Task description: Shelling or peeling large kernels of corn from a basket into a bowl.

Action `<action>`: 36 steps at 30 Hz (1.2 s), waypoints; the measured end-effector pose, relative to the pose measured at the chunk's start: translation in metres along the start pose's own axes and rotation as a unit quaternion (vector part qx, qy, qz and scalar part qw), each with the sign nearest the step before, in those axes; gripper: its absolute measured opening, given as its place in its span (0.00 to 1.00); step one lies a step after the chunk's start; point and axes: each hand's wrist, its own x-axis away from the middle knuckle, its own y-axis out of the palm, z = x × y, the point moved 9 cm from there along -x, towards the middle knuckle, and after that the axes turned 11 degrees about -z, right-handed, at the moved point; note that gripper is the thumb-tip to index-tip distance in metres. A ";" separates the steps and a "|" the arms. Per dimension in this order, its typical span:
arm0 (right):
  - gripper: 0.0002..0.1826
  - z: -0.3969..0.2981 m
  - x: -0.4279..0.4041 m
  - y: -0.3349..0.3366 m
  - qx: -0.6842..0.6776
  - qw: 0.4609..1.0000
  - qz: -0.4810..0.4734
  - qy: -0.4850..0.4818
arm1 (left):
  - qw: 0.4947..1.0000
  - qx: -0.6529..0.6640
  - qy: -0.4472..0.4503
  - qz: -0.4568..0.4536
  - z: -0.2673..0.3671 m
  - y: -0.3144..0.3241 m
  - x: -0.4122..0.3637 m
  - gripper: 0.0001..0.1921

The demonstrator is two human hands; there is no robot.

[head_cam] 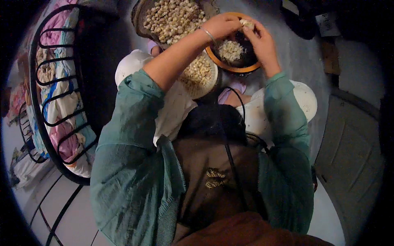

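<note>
Both hands meet over the far side of a dark bowl with an orange rim (pixel 252 67). My right hand (pixel 265 41) holds a pale piece, apparently a garlic bulb (pixel 247 24), between thumb and fingers. The fingers of my left hand (pixel 226 26) close in on its left side and seem to touch it; their tips are partly hidden. Below them in the bowl sits a heap of whitish garlic skins (pixel 231 50). Under my left forearm stands a pale round basket (pixel 212 84) with many loose cloves (pixel 198 72), partly covered by the arm.
A brown woven basket (pixel 138 18) full of whole bulbs (pixel 174 20) stands at the upper left. My feet in lilac slippers (pixel 235 92) are near the bowls. A black metal frame (pixel 34 67) with folded cloths (pixel 63 101) rises at left; a grey panel (pixel 347 138) stands at right.
</note>
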 end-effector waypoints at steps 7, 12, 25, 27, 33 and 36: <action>0.16 0.000 0.001 -0.008 0.146 0.988 0.046 0.004 | 0.999 0.024 -0.009 -0.030 -0.011 0.003 -0.001 0.12; 0.14 0.007 0.000 -0.013 0.071 0.993 0.073 -0.059 | 0.998 -0.043 0.039 -0.015 0.006 0.009 -0.002 0.18; 0.13 0.016 0.001 -0.008 0.020 0.999 0.012 0.040 | 0.970 0.230 -0.043 -0.065 -0.029 0.019 -0.006 0.15; 0.13 0.020 -0.002 -0.012 -0.034 0.999 0.010 0.020 | 0.965 0.249 -0.044 -0.073 -0.031 0.019 -0.008 0.15; 0.12 0.018 -0.001 -0.013 -0.132 0.990 0.017 0.039 | 0.937 0.331 -0.022 -0.111 -0.034 0.019 -0.011 0.17; 0.12 0.017 -0.002 -0.011 -0.168 0.985 0.018 0.032 | 0.932 0.340 -0.005 -0.126 -0.032 0.018 -0.013 0.17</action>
